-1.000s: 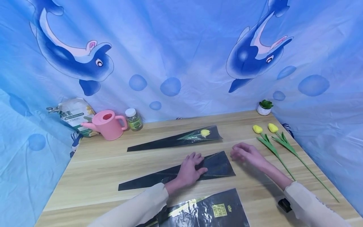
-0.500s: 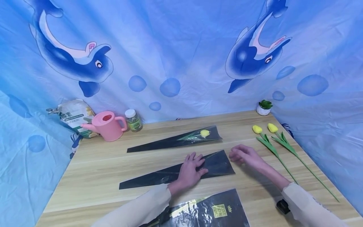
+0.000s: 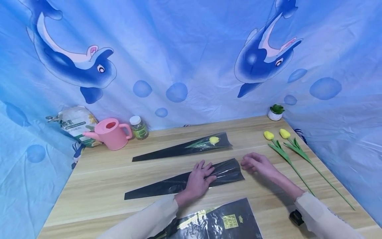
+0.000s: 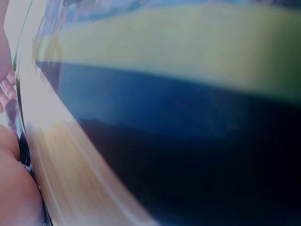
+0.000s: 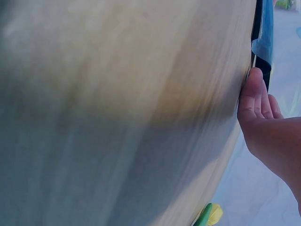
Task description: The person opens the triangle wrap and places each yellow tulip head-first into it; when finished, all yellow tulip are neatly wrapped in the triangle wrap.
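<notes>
My left hand point(image 3: 197, 181) rests palm down, fingers spread, on a long tapered black flower sleeve point(image 3: 158, 188) in the middle of the table. The sleeve's wide end points right, and its clear upper film point(image 3: 229, 167) is creased and bowed up there. My right hand point(image 3: 259, 165) is right at that wide end, fingers loosely bent. In the right wrist view its fingertips point(image 5: 255, 75) are beside the curled film edge point(image 5: 263, 49). Behind lies another black sleeve point(image 3: 167, 152) with a yellow tulip point(image 3: 214, 140) inside. The left wrist view is mostly a blurred dark sleeve.
Two yellow tulips point(image 3: 285, 133) with long green stems lie at the right. More black sleeves point(image 3: 215, 220) with gold print lie at the front edge. Along the back stand a pink watering can point(image 3: 113, 134), a lidded jar point(image 3: 139, 127), a packet point(image 3: 77, 122) and a small potted plant point(image 3: 276, 113).
The middle sleeve's wide end has gone from lying flat to creased and bowed, its right edge drawn slightly left. Both hands have stayed in nearly the same place.
</notes>
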Available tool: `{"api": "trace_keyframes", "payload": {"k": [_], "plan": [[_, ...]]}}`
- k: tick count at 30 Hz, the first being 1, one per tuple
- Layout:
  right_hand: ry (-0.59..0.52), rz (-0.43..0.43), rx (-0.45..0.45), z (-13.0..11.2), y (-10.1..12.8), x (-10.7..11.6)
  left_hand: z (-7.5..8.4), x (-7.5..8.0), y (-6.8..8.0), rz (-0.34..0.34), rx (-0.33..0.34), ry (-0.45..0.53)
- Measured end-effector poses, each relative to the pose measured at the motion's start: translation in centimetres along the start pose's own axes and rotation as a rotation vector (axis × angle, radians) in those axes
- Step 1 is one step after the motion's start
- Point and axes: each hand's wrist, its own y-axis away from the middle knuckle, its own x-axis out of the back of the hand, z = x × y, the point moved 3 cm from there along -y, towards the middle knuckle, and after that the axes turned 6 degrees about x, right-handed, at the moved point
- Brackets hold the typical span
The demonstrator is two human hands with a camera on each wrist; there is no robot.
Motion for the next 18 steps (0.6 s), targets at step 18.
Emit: {"api": "trace_keyframes", "payload": {"k": [18], "plan": [[0.095, -0.075, 0.017, 0.01, -0.09, -0.83, 0.16, 0.26, 0.07, 0.044, -0.039, 0.062]]}}
